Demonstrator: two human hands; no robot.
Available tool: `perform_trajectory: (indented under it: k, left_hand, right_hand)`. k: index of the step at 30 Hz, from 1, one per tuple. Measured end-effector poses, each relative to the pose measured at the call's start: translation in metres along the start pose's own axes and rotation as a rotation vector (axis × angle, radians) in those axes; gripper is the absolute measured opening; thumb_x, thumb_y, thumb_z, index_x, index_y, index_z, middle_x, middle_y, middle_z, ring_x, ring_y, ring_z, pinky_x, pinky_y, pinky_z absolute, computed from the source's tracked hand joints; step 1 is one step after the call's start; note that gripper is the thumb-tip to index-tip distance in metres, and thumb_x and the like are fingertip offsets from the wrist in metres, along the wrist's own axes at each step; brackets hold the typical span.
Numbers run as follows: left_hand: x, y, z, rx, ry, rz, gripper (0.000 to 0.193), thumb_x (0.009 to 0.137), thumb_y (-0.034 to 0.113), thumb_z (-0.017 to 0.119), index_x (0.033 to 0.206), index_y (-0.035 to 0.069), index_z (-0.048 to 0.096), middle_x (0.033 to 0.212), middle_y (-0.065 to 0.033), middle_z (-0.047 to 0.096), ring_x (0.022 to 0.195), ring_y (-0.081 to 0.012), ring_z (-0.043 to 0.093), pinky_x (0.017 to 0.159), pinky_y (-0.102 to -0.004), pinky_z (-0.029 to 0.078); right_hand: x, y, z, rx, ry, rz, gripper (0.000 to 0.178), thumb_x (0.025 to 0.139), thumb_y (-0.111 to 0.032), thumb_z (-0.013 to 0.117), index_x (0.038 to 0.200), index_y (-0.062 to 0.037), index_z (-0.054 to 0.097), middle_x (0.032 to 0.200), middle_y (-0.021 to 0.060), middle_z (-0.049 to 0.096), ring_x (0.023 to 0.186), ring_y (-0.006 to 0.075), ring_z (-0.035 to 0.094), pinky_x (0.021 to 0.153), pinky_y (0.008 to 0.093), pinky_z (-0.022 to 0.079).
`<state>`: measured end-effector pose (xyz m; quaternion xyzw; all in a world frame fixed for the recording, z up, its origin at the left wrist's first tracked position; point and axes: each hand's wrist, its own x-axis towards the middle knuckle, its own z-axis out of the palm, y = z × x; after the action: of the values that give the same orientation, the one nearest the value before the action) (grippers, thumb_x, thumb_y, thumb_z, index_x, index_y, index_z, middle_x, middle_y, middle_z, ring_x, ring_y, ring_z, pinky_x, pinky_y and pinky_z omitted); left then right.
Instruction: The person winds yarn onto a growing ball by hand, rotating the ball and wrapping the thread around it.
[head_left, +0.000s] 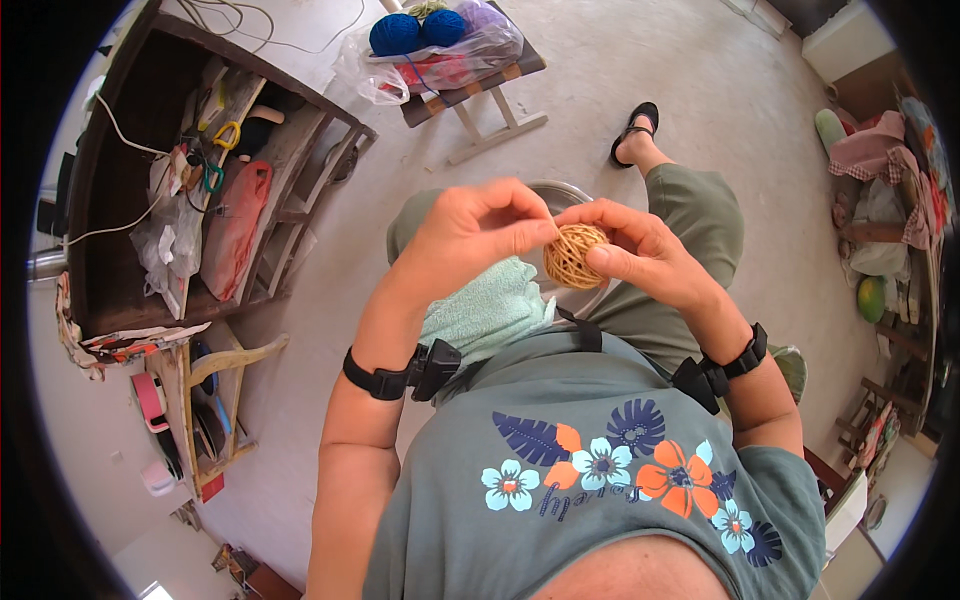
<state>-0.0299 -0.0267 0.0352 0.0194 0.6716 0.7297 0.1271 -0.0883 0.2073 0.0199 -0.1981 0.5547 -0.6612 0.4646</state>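
A tan ball of crisscrossing strands (pixel 573 258), with small gaps between them, is held above my lap. My right hand (pixel 650 252) grips it from the right, thumb on its near side and fingers along the top. At the ball's upper left edge my left hand (pixel 482 228) pinches thumb and forefinger together; whatever lies between those fingertips is too small to make out. Behind the ball, a round metal basin (pixel 563 190) shows in part between my legs. A pale green towel (pixel 490 305) drapes over my left thigh, below my left hand.
Ahead stands a stool (pixel 497 130) bearing a plastic bag (pixel 375 72) and blue yarn balls (pixel 395 34). On the left, a dark wooden cabinet (pixel 115 215) holds scissors (pixel 228 135) and bags. A small wooden rack (pixel 232 358) stands below it. Cluttered shelves (pixel 905 235) line the right.
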Motion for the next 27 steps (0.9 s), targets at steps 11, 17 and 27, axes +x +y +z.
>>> perform_trajectory:
  k: [11,17,27]
  left_hand:
    - [-0.012,-0.035,0.020,-0.024,-0.096,-0.225,0.013,0.092,0.010,0.065,0.100,0.002,0.071,0.086,-0.0026,0.071,0.074,-0.0078,0.062,0.063,-0.0222,0.048]
    - [-0.014,0.001,0.006,0.111,-0.247,0.084,0.010,0.090,0.006,0.067,0.097,0.000,0.070,0.088,-0.0030,0.068,0.077,-0.0072,0.060,0.066,-0.0206,0.045]
    - [0.001,-0.036,0.005,-0.074,0.091,-0.031,0.010,0.091,0.010,0.068,0.097,0.003,0.070,0.084,0.0000,0.067,0.071,-0.0045,0.055,0.063,-0.0198,0.044]
  right_hand:
    - [0.009,0.002,-0.002,0.191,0.122,-0.277,0.051,0.091,-0.019,0.070,0.132,-0.0039,0.043,0.114,0.0066,0.062,0.108,0.0128,0.058,0.095,0.0298,0.046]
    - [0.010,0.007,0.000,-0.119,0.142,-0.214,0.042,0.092,-0.017,0.069,0.128,-0.0044,0.052,0.110,0.0035,0.063,0.101,0.0093,0.060,0.089,0.0268,0.049]
    - [-0.002,-0.005,0.001,0.138,-0.006,-0.142,0.051,0.095,-0.030,0.065,0.136,-0.0033,0.049,0.117,0.0049,0.061,0.110,0.0119,0.058,0.095,0.0301,0.047]
